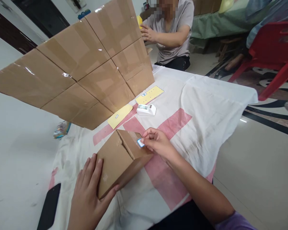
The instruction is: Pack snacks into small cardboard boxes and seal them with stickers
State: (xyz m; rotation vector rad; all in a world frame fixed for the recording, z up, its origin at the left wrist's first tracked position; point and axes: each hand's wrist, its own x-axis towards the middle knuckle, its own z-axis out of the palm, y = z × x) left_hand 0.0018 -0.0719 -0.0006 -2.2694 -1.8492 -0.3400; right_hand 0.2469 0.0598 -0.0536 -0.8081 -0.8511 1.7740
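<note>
A small brown cardboard box [116, 159] lies on the cloth in front of me. My left hand [91, 182] grips its near left end, fingers along the left side and thumb at the near edge. On the box's far right end face is a white label sticker [140, 142] with a blue border. My right hand [158, 142] is closed in a pinch at the sticker's right edge, its fingertips against it. Just beyond the box stands a white tape dispenser [147, 110]. Two yellow sheets, a nearer one [120, 116] and a farther one [153, 93], each bear small labels.
Stacked taped cardboard boxes [91, 57] form a wall at the far left. A black phone [49, 206] lies at the lower left. White cloth with red stripes covers the table [206, 105]. Another person [173, 38] sits beyond it, and a red chair [273, 54] stands at right.
</note>
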